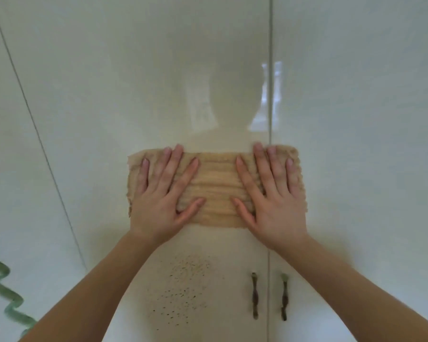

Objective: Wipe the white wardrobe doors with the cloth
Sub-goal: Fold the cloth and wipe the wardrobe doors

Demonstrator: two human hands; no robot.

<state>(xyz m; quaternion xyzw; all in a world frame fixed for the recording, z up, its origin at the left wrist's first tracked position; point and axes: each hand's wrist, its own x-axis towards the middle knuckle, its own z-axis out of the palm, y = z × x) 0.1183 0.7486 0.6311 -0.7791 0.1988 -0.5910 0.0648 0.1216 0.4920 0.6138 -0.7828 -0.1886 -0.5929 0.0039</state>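
- The glossy white left wardrobe door point(134, 70) and the glossy white right wardrobe door point(356, 82) are both closed and meet at a thin vertical seam. What the wardrobe holds is hidden.
- A beige, ribbed, rectangular cloth point(215, 191) lies spread flat against the doors above the handles. Most of it is on the left door, and its right end crosses the seam onto the right door.
- The middle of the cloth, between the two hands, is gathered into horizontal ridges. Its edges look slightly ragged and blurred.
- The left hand point(158, 206) presses flat on the left part of the cloth, fingers straight and spread wide, fingertips reaching its top edge.
- The right hand point(274, 208) presses flat on the right part in the same way, fingers straight and splayed, lying over the seam.
- The thumbs point towards each other and stay apart, with ridged cloth between them. Both bare forearms reach up from the bottom corners.
- Below the cloth, on the left door, is a patch of small dark specks point(183, 285).
- Two slim dark metal handles stand upright just either side of the seam: the left handle point(255, 296) and the right handle point(284, 297).
- The sheen shows a dim reflected figure and a bright patch near the seam.
- A further white panel point(5, 169) lies at far left, with a green wavy shape point(3, 290) in front of its lower part.
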